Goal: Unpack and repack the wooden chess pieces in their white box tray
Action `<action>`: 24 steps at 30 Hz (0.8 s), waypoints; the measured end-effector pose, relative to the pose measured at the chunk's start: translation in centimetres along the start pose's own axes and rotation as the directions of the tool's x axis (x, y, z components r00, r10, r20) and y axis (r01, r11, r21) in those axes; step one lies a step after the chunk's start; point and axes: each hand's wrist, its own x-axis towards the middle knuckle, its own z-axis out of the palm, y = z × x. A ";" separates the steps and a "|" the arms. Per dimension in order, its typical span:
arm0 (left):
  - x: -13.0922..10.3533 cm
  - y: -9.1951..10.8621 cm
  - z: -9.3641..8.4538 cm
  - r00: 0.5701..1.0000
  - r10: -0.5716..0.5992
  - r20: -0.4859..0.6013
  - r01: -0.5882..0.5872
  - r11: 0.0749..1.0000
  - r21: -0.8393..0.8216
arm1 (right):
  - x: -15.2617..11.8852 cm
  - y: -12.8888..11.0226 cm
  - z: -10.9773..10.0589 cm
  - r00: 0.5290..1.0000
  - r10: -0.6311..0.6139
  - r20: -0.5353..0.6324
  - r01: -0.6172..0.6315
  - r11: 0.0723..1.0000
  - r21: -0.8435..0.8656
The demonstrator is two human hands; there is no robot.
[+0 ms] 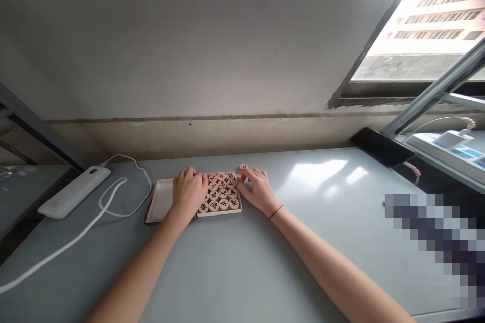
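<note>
The small, round, pale disc with a red sign on it [243, 166] was on the smooth grey desk [212, 272], just past the back right corner of the open white box [220, 214]. My right hand [259, 189] was right by it, partly open, with my finger and thumb bent and a little apart. I could not tell if my finger touched the disc.

My left hand [189, 192] lay over the left side of the box, fingers bent, near where it met the white-lined lid with a dark red edge [159, 205]. My own hand hid what was under it, so I could not tell if I was gripping the box or just resting there.

In the box, more fat round discs [223, 204] sat close together in rows, red signs at the back and black signs at the front.

The loose disc looked like wood, so I thought it would be light, hard and not easy to break. Its smooth round side might slip or roll, so the best hold was a soft pinch with thumb and finger on two sides. The full box would be heavier and could tip and spill, so I would hold its stiff side walls and keep it flat.
</note>
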 end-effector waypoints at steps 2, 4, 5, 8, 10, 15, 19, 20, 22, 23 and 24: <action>-0.2 0.1 0.0 1.000 -0.019 -0.018 0.020 0.999 0.039 | 0.0 0.0 0.1 1.000 0.005 0.028 -0.005 1.000 0.004; -0.2 0.2 0.0 1.000 -0.031 -0.005 0.031 0.999 0.036 | 0.0 0.1 0.2 0.999 0.028 0.027 -0.028 1.000 0.014; -0.2 0.2 0.1 0.999 -0.032 0.012 0.032 0.999 0.014 | 0.0 0.2 0.3 0.999 0.038 0.025 -0.038 0.999 0.019; -0.1 0.1 0.4 0.998 -0.032 0.058 0.036 0.997 -0.068 | 0.0 0.4 0.4 0.998 0.046 0.030 -0.047 0.999 0.024; 0.0 0.1 0.5 0.997 -0.041 0.060 0.046 0.996 -0.080 | 0.0 0.4 0.4 0.998 0.044 0.035 -0.045 0.999 0.021; -0.1 0.2 0.4 0.997 -0.049 0.058 0.053 0.996 -0.071 | 0.0 0.4 0.4 0.999 0.042 0.032 -0.043 0.999 0.024; -0.2 0.1 0.5 1.000 -0.016 -0.001 0.016 0.992 -0.123 | 0.0 0.4 0.5 0.998 0.048 0.039 -0.049 0.999 0.021; -0.3 0.0 0.5 1.000 -0.004 -0.018 0.002 0.990 -0.142 | 0.0 0.5 0.5 0.998 0.049 0.039 -0.050 0.999 0.019; -0.3 -0.2 0.7 0.999 0.017 -0.037 -0.023 0.985 -0.170 | 0.0 0.5 0.5 0.998 0.051 0.038 -0.052 0.999 0.016; -0.3 -0.2 0.7 0.999 0.024 -0.039 -0.031 0.984 -0.176 | 0.0 0.6 0.5 0.998 0.049 0.032 -0.050 0.999 0.015; -0.3 -0.3 0.6 0.999 0.026 -0.040 -0.033 0.984 -0.176 | 0.0 0.5 0.5 0.999 0.041 0.019 -0.042 0.999 0.012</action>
